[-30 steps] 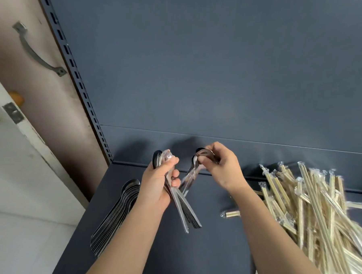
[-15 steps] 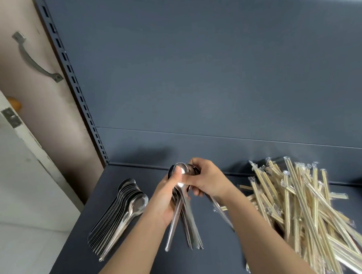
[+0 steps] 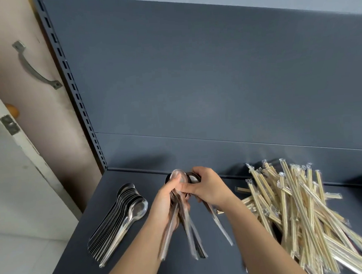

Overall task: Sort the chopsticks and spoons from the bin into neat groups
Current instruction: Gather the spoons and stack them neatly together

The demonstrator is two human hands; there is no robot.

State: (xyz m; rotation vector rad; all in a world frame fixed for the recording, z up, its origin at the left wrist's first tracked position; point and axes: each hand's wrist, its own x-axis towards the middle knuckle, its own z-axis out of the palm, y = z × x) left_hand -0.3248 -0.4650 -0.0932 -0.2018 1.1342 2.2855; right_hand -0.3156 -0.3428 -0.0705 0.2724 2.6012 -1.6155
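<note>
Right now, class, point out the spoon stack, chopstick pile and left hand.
spoon stack (image 3: 138, 208): head view, top bowl
chopstick pile (image 3: 301, 214): head view, middle
left hand (image 3: 163, 203): head view, its back

I see a dark grey shelf (image 3: 124, 265) with a matching back panel (image 3: 215, 82) rising behind it. A slotted upright (image 3: 72, 88) runs along the panel's left edge. Left of that, a beige wall (image 3: 56, 133) carries a metal pull handle (image 3: 36, 69). A white door (image 3: 15, 187) bears a metal plate (image 3: 9, 125), with a brownish knob (image 3: 12, 110) just above.
</note>
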